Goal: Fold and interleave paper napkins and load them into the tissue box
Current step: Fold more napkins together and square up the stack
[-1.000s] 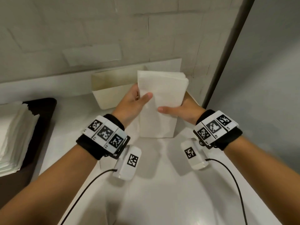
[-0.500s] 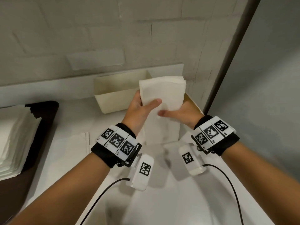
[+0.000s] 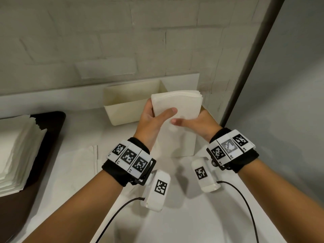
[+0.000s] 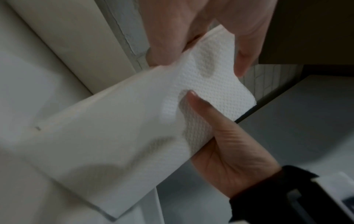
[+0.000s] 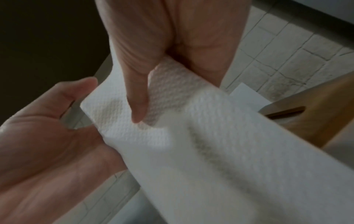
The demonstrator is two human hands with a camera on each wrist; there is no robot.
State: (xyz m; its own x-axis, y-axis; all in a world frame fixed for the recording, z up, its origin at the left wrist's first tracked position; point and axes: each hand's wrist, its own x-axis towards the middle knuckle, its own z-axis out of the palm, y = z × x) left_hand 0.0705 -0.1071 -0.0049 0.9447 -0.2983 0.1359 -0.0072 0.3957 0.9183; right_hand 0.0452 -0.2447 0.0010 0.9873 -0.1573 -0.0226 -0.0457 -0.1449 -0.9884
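Observation:
A thick stack of folded white napkins [image 3: 182, 104] stands upright in front of the open cream tissue box [image 3: 126, 109]. My left hand [image 3: 154, 118] grips the stack's left edge, thumb across the front. On the right edge my right hand [image 3: 191, 122] holds it the same way, and the two thumb tips nearly meet. The left wrist view shows the left hand [image 4: 203, 60] pinching the embossed napkin stack [image 4: 134, 128], with the right hand [image 4: 220, 144] below. In the right wrist view the right hand [image 5: 153, 84] pinches the napkin stack [image 5: 220, 144], left hand [image 5: 47, 136] beside it.
A tall pile of unfolded napkins [image 3: 15, 155] sits on a dark tray [image 3: 52, 130] at the left. One flat napkin [image 3: 78, 162] lies on the white table. A wooden lid with a slot [image 5: 310, 115] stands behind the right hand. The tiled wall is close behind the box.
Both thumbs have slid closer together on the front of the stack. The stack now stands a little lower against the box. The head view has tilted.

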